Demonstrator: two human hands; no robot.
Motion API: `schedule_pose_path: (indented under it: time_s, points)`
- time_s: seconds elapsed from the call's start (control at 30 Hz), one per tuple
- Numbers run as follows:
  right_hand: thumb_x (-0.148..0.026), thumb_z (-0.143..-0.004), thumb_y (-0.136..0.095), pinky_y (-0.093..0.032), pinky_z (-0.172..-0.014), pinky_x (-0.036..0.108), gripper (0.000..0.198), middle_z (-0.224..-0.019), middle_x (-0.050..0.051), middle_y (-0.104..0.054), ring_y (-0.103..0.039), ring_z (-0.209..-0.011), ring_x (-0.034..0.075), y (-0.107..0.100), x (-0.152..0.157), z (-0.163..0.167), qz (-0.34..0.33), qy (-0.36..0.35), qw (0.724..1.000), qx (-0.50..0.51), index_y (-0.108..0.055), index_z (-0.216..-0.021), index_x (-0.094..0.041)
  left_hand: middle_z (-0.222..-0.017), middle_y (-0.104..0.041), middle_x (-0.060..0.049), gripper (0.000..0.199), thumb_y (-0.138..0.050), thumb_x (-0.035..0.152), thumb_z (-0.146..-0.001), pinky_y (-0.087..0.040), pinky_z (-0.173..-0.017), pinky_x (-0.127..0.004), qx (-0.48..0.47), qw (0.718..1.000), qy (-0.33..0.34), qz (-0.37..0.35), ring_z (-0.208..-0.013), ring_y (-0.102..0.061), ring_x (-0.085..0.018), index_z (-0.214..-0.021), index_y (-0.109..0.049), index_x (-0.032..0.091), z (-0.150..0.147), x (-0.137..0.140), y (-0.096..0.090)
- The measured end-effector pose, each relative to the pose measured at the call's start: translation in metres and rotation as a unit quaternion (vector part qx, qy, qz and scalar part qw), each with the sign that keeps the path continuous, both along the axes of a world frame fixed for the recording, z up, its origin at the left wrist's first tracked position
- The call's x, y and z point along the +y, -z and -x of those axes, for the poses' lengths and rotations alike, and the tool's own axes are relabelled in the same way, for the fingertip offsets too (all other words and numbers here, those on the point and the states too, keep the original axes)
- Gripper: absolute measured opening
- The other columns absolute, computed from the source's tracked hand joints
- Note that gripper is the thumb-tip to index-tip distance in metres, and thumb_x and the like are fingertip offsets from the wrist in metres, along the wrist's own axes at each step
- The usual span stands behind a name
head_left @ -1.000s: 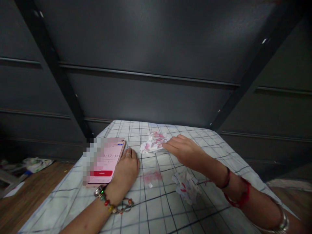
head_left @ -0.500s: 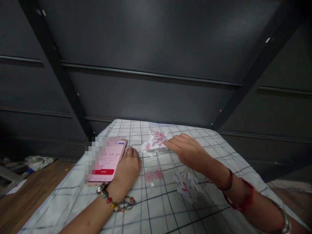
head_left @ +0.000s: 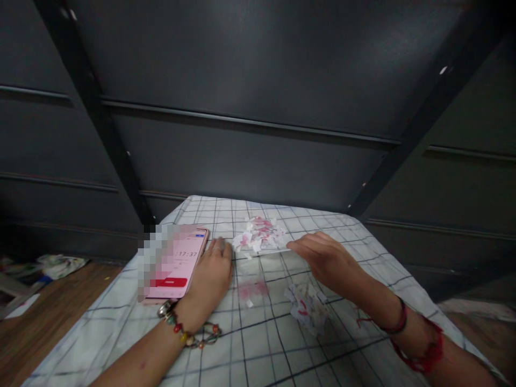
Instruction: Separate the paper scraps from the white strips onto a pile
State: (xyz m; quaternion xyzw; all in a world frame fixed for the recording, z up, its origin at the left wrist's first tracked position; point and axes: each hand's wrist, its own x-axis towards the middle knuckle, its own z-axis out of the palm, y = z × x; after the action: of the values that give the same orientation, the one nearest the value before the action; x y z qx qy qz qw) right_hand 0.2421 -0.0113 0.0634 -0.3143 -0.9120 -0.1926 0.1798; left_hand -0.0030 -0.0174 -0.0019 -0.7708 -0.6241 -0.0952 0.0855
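My left hand [head_left: 213, 269] lies flat on the checked cloth, palm down, against the right side of a pink phone [head_left: 177, 266] showing a timer. My right hand [head_left: 320, 255] is closed in a pinch just right of a heap of torn paper scraps [head_left: 260, 235], white with pink and red marks. A thin white edge meets its fingertips; what they hold, if anything, is too small to make out. A second heap of paper scraps [head_left: 308, 309] lies nearer me, below the right hand. Between the heaps and my left hand is a pinkish patch [head_left: 252, 291] with a small white scrap.
The white checked cloth [head_left: 226, 360] covers the table up to a dark panelled wall [head_left: 250, 166]. Wooden floor [head_left: 91, 290] shows at the left, with a crumpled printed bag or cloth [head_left: 62, 267] on it.
My right hand has moved right, away from the far heap of paper scraps, with its fingers still pinched. My left hand stays in place beside the phone.
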Motion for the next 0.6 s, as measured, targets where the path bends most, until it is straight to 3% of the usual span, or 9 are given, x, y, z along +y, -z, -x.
schedule_pose_path:
  time_s: [0.2, 0.43, 0.6]
  points:
    - [0.007, -0.074, -0.035, -0.037, -0.067, 0.027, 0.038, -0.071, 0.001, -0.064, -0.054, -0.066, 0.014, 0.008, 0.001, -0.002, 0.0, 0.021, 1.0, 0.022, -0.061, -0.087, -0.017, -0.141, -0.043, -0.019, 0.041, -0.043, -0.002, -0.079, -0.036, -0.109, -0.047, -0.044, 0.99, 0.134, 0.014, -0.136, -0.033, -0.033, -0.112, -0.064, 0.011, -0.002, 0.001, -0.004]
    - [0.005, -0.075, -0.035, -0.039, -0.065, 0.028, 0.037, -0.073, 0.003, -0.065, -0.052, -0.065, 0.014, 0.011, -0.003, -0.008, -0.02, 0.004, 0.998, 0.053, -0.061, -0.091, -0.017, -0.14, -0.044, -0.019, 0.038, -0.043, 0.001, -0.082, -0.039, -0.107, -0.049, -0.054, 0.988, 0.148, 0.006, -0.135, -0.034, -0.034, -0.11, -0.065, 0.012, 0.0, 0.003, 0.001]
    - [0.006, -0.073, -0.033, -0.039, -0.064, 0.028, 0.039, -0.074, 0.004, -0.065, -0.051, -0.064, 0.014, 0.013, -0.005, -0.009, -0.007, 0.003, 0.999, 0.038, -0.061, -0.09, -0.016, -0.14, -0.046, -0.014, 0.035, -0.041, 0.004, -0.084, -0.037, -0.109, -0.045, -0.065, 0.986, 0.154, 0.023, -0.135, -0.035, -0.028, -0.104, -0.067, 0.014, -0.001, 0.002, -0.003]
